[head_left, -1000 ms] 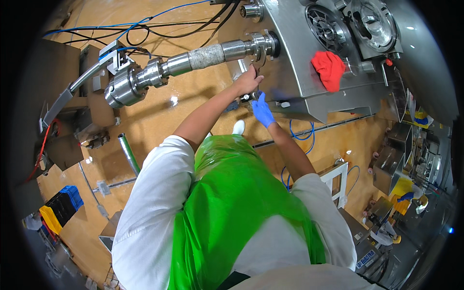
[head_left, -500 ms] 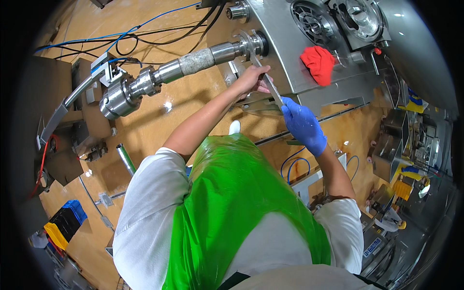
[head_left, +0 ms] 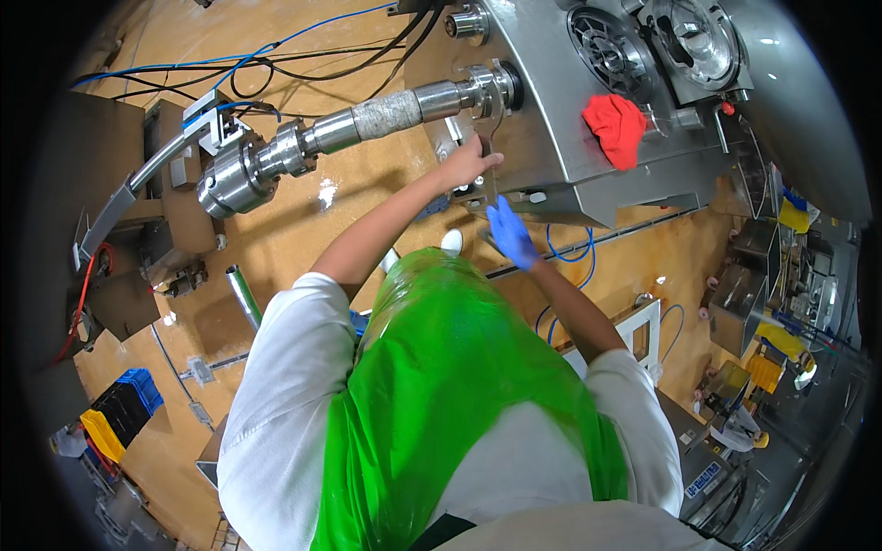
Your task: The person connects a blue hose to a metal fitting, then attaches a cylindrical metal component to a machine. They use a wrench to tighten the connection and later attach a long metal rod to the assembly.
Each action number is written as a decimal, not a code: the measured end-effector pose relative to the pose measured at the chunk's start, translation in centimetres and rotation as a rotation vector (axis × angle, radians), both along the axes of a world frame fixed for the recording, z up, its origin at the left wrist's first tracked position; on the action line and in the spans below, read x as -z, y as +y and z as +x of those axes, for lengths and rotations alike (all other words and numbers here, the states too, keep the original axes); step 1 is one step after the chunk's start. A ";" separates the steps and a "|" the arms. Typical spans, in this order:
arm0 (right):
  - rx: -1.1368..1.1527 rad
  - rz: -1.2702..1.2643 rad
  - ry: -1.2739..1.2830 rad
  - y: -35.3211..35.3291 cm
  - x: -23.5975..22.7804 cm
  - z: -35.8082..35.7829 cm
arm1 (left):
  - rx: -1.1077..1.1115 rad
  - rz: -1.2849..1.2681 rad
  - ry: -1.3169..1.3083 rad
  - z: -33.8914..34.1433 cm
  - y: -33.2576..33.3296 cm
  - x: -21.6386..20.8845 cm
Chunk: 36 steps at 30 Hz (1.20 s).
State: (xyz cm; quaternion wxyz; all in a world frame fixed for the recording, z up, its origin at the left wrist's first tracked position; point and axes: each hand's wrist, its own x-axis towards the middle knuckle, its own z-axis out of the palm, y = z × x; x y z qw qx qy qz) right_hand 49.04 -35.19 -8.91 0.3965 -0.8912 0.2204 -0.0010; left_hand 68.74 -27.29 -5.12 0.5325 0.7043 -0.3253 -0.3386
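A long flat metal spanner (head_left: 493,177) is set at the ring nut (head_left: 484,90) where a thick steel pipe (head_left: 386,115) joins the side of a steel machine (head_left: 602,193). Its handle points down toward me. My bare left hand (head_left: 467,164) is closed around the handle's middle. Lower down, my right hand (head_left: 513,235), in a blue glove, grips the handle's end, with its fingers partly blurred. Whether the spanner's jaw is fully seated on the nut is too small to tell.
A red cloth (head_left: 616,131) lies on the machine top beside round metal fittings (head_left: 611,53). Black and blue cables (head_left: 276,64) run across the floor at upper left. To the left, a jointed metal arm (head_left: 152,170) reaches the pipe's far end. Blue hose (head_left: 574,248) hangs below the machine.
The spanner handle has swung from slanting right to pointing almost straight down toward me. My right hand has moved left and nearer to my body with it; my left hand stays on the handle.
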 end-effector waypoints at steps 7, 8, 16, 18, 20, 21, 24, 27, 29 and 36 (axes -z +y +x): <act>-0.015 -0.196 0.065 -1.3 -13.3 -3.6 | -0.392 0.234 -0.387 2.0 4.5 -15.5; -0.029 -0.226 0.054 -1.5 -13.5 -3.4 | -0.503 0.175 -0.649 3.5 4.2 -15.0; -0.038 -0.058 0.112 0.1 -15.1 -2.4 | -0.427 0.155 -0.832 8.5 2.3 -11.1; 0.008 -0.005 0.163 0.8 -15.7 -2.7 | -0.419 0.135 -0.742 8.4 2.4 -11.1; 0.055 0.039 0.138 1.2 -16.2 -3.2 | -0.424 0.143 -0.700 8.7 2.0 -10.8; 0.088 0.065 0.127 1.3 -16.5 -3.4 | -0.426 0.147 -0.679 8.8 1.8 -10.7; 0.161 0.107 0.084 1.1 -17.0 -4.0 | -0.426 0.181 -0.690 8.8 1.3 -10.8; 0.153 0.148 0.006 -0.2 -16.9 -4.1 | -0.454 0.117 -0.798 9.0 1.2 -10.3; 0.111 0.264 -0.065 -1.7 -17.0 -3.5 | -0.419 0.095 -0.900 8.8 1.4 -10.8; 0.109 0.676 -0.012 -6.8 -21.8 3.2 | -0.463 -0.142 -1.067 5.3 1.7 -10.9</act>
